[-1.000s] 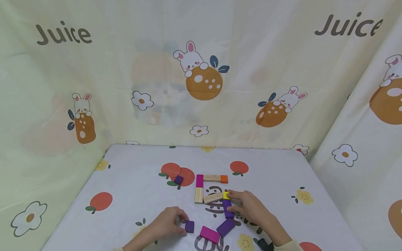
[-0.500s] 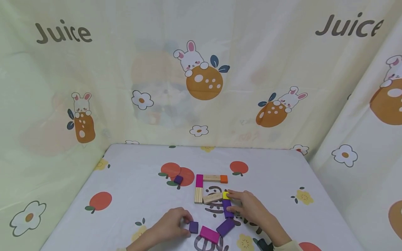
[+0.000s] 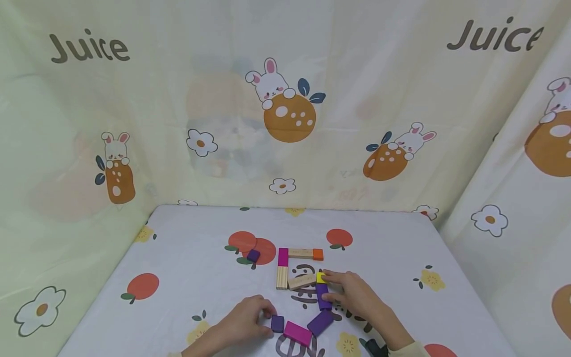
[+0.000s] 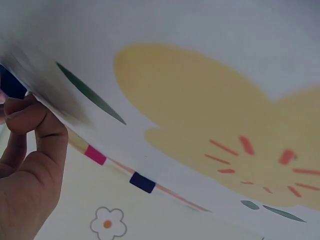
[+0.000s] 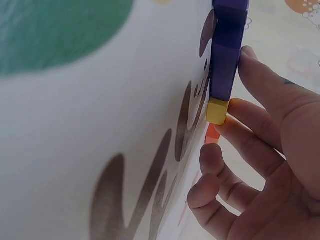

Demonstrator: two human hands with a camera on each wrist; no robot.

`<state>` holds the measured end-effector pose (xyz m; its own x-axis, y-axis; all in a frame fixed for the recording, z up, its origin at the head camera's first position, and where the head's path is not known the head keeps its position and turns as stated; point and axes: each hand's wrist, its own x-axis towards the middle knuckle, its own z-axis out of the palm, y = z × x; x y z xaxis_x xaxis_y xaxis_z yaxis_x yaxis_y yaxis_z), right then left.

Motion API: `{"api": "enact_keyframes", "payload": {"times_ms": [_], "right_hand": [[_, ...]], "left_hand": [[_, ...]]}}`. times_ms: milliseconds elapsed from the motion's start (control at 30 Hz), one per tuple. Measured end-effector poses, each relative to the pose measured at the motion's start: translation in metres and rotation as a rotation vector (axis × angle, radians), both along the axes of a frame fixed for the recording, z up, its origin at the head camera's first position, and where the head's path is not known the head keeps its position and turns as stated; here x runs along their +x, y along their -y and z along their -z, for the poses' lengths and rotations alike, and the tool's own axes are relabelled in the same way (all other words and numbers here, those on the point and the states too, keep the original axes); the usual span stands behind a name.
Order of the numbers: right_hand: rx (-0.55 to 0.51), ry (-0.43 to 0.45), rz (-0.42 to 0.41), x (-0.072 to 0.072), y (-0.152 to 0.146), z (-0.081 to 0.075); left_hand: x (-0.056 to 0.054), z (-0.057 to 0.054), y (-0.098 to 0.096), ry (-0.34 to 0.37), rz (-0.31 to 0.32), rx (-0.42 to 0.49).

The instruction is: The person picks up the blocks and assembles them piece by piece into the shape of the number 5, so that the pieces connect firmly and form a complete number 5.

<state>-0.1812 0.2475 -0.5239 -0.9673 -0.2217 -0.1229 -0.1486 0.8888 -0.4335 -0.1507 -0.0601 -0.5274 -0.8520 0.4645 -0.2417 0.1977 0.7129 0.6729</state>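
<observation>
My left hand (image 3: 247, 317) pinches a small purple cube (image 3: 277, 324) between fingertips and thumb. That cube lies close by the left end of a pink block (image 3: 298, 333); in the left wrist view the purple cube (image 4: 11, 85) is partly cut off. My right hand (image 3: 359, 295) rests against the right side of the chain of blocks. Its fingertips touch a yellow cube (image 5: 217, 111), while its thumb lies on a purple block (image 5: 225, 70). Another purple block (image 3: 320, 323) slants between that one and the pink block.
Farther back, a second pink block (image 3: 283, 257), plain wooden blocks (image 3: 282, 277) and an orange cube (image 3: 318, 255) continue the outline. A loose purple cube (image 3: 253, 256) sits to its left. A printed white cloth (image 3: 379, 238) covers the table, with a curtain (image 3: 285, 163) behind.
My left hand has slid the purple cube to the right, towards the pink block. My right hand and the other blocks have stayed put.
</observation>
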Motion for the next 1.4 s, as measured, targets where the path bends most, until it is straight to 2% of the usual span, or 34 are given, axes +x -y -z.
{"api": "enact_keyframes", "payload": {"times_ms": [300, 600, 767, 933, 1133, 1300, 1400], "right_hand": [[-0.011, -0.004, 0.007, 0.001, 0.0, -0.002], [-0.013, 0.005, 0.004, 0.0, 0.001, -0.001], [-0.007, 0.006, 0.01, 0.001, 0.001, -0.002], [-0.001, 0.004, 0.013, 0.0, 0.001, -0.001], [-0.01, 0.004, 0.004, 0.0, 0.0, 0.0], [-0.019, 0.005, 0.004, 0.0, 0.0, 0.0], [-0.02, 0.002, 0.001, 0.0, 0.0, 0.0]], "left_hand": [[0.003, -0.003, 0.001, -0.033, 0.042, 0.02], [0.0, -0.002, 0.008, -0.001, 0.019, 0.019], [-0.006, -0.01, 0.016, -0.058, 0.009, 0.062], [-0.016, -0.019, 0.024, -0.115, -0.04, 0.086], [-0.03, -0.017, 0.037, -0.165, -0.096, 0.135], [-0.046, -0.012, 0.048, -0.179, -0.211, 0.152], [-0.056, -0.009, 0.054, -0.153, -0.295, 0.18]]}}
